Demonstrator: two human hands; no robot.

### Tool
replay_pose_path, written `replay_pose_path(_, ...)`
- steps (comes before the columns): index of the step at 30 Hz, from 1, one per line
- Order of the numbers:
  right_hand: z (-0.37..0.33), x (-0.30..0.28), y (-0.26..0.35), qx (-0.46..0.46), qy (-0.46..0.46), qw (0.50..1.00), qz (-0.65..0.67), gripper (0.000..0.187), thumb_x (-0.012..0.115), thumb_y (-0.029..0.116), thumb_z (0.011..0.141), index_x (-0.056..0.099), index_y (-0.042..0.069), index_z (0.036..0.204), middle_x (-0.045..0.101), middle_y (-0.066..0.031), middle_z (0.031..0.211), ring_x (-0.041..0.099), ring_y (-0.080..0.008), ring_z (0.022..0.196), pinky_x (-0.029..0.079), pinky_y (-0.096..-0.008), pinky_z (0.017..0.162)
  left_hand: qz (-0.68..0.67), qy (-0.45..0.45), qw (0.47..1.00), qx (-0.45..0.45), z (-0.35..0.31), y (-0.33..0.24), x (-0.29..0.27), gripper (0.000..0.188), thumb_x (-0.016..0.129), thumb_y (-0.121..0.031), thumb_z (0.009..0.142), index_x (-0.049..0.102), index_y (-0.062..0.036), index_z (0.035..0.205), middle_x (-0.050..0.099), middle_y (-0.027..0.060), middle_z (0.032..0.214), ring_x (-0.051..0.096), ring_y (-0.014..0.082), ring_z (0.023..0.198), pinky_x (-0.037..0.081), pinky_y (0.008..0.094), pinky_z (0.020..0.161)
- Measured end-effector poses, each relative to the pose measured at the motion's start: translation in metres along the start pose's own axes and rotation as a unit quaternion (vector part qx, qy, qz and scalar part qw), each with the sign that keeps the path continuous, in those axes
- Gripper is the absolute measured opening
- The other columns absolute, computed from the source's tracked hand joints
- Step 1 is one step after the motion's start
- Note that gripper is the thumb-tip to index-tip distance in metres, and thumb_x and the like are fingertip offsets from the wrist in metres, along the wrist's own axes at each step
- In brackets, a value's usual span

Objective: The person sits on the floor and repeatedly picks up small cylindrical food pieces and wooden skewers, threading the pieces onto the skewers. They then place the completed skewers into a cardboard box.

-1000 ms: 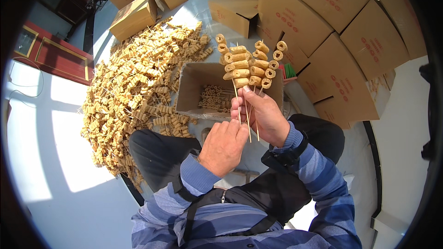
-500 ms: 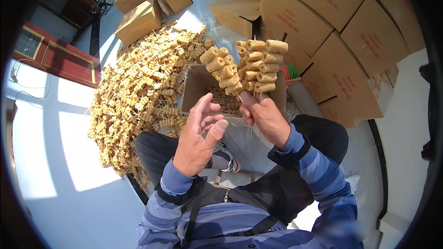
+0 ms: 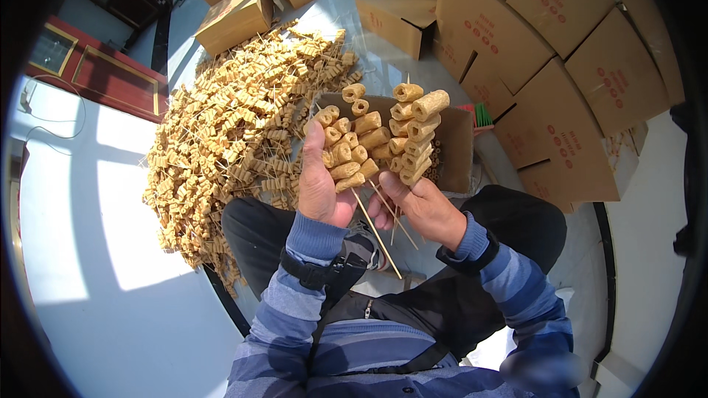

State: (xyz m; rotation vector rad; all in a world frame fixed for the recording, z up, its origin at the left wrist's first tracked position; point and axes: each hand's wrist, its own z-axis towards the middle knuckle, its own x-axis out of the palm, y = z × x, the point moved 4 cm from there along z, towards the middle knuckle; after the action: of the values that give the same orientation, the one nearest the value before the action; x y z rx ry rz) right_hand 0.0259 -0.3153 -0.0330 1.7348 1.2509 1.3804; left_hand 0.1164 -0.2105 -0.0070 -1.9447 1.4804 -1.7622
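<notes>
Skewers of golden, hollow fried rolls (image 3: 361,140) fan out in front of me above an open carton (image 3: 459,133). My left hand (image 3: 323,188) cups the left part of the bunch, thumb up along its side, the other fingers hidden behind the rolls. With thumb and fingers closed, my right hand (image 3: 422,210) grips the right-hand skewers (image 3: 414,133) low down, at their sticks. Bare wooden sticks (image 3: 377,232) slant down below the rolls between both hands. More rolls lie inside the carton, mostly covered by the bunch.
A large heap of similar skewers (image 3: 228,140) spreads over the floor to the left. Stacked cardboard boxes (image 3: 546,110) stand at the right, with other boxes (image 3: 236,18) at the far left. Green bristles (image 3: 483,114) show beside the carton. My knees flank the carton.
My left hand has moved up and right, from being apart with bent fingers to cupping the skewers. The bunch has spread wider and tilted; my right hand keeps its grip.
</notes>
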Motion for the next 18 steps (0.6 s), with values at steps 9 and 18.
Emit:
replay_pose_path(9,-0.01,-0.004,0.009,0.085,0.028,0.993,-0.078,0.053,0.033,0.049,0.108,0.057,0.003,0.121,0.059,0.0001,0.068,0.053,-0.007,0.052,0.045,-0.0224,0.05,-0.06,0.06,0.995,0.046,0.004,-0.006,-0.006,0.076,0.041,-0.065,0.099,0.044,-0.0038,0.144,0.054,0.0161,0.141,0.051,0.0327,0.132,0.043,0.0478,0.111)
replay_pose_path(18,-0.008,-0.001,0.005,0.124,0.113,0.985,-0.049,0.048,0.034,0.046,0.109,0.06,0.007,0.101,0.058,-0.001,0.055,0.046,-0.0063,0.041,0.037,-0.0212,0.04,-0.076,0.085,0.993,0.018,0.001,-0.001,-0.013,0.071,0.042,-0.06,0.099,0.043,-0.0051,0.145,0.058,0.0145,0.134,0.062,0.0312,0.117,0.057,0.0426,0.091)
